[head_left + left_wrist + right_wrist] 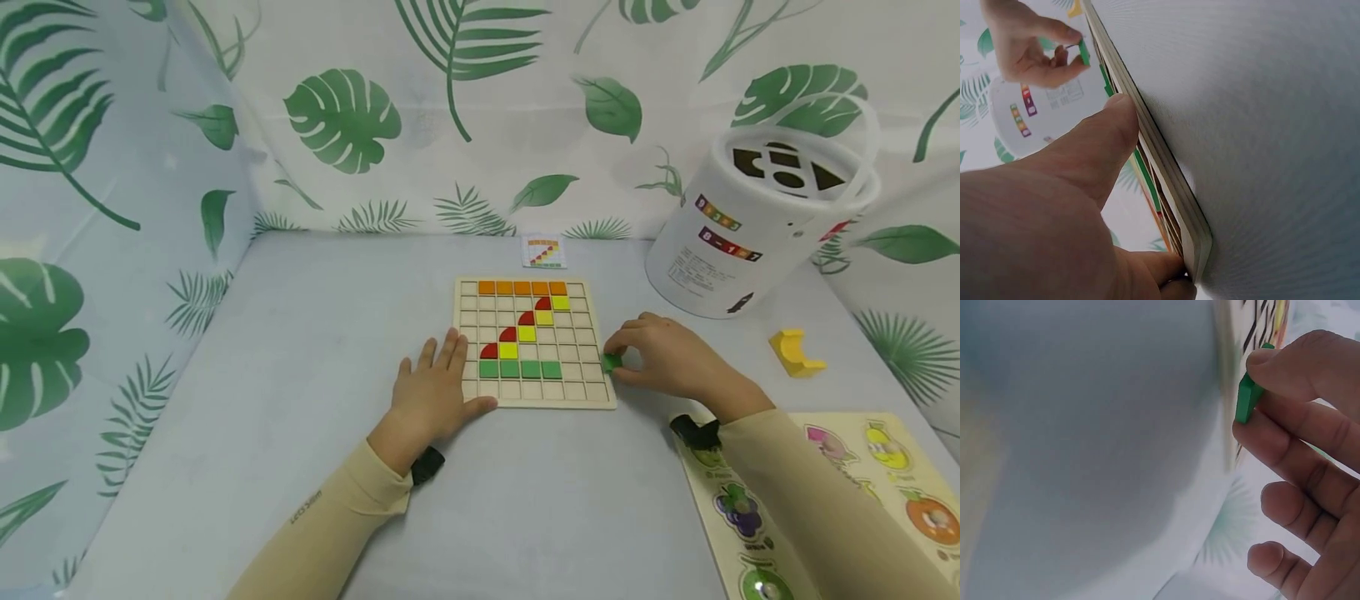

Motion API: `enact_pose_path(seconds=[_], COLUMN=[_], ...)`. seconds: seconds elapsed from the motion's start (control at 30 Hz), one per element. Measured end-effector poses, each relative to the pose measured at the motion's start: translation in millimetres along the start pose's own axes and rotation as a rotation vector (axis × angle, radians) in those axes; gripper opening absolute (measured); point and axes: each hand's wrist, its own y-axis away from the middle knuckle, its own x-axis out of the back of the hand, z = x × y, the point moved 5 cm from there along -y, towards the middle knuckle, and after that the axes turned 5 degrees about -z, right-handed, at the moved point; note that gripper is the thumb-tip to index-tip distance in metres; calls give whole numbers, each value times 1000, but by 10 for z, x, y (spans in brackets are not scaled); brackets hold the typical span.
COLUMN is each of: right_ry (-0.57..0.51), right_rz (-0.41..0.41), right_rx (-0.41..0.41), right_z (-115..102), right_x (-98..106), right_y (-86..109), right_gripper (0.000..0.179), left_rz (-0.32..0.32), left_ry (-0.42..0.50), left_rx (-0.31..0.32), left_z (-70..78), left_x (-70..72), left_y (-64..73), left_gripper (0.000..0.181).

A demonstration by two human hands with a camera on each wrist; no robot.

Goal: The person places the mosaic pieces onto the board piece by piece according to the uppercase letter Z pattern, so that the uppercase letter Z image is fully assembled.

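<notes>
A wooden grid board (588, 389) lies on the table, bearing rows of orange and green square tiles and a diagonal of red quarter-round and yellow square tiles. My left hand (431, 392) rests on its left edge, fingers straight and spread, thumb along the near left corner. Beside the board's right edge, my right hand (667, 358) pinches a green tile (1246, 400) between thumb and fingertips; its other fingers bend loosely. The left wrist view shows the left thumb (1124, 119) pressing on the board's edge.
Behind the board lies a small pattern card (544, 252). A white shape-sorter bucket (712, 242) stands at the back right, with a yellow arch block (795, 353) in front. A fruit puzzle board (712, 508) lies partly under my right forearm. Leaf-patterned cloth (495, 150) rises behind the table.
</notes>
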Motion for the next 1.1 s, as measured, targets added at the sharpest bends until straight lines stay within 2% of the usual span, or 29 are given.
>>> enact_pose_path(seconds=[0.2,0.4,0.97,1.1], right_ry=[-2,9,17,17], right_rz=[-19,-39,-53,-28], right_rx=[27,41,69,60], right_z=[-241,-367,-432,-405], right_x=[-55,-106,-116,-114], right_y=[-171,-270,-273,-235], right_gripper=[25,24,27,30], left_rz=[3,0,2,3], left_ry=[-2,5,-1,4], left_rx=[-2,1,7,4], left_z=[8,11,12,7], left_x=[5,9,19,15], left_y=[4,1,7,5], left_gripper=[104,105,104,104])
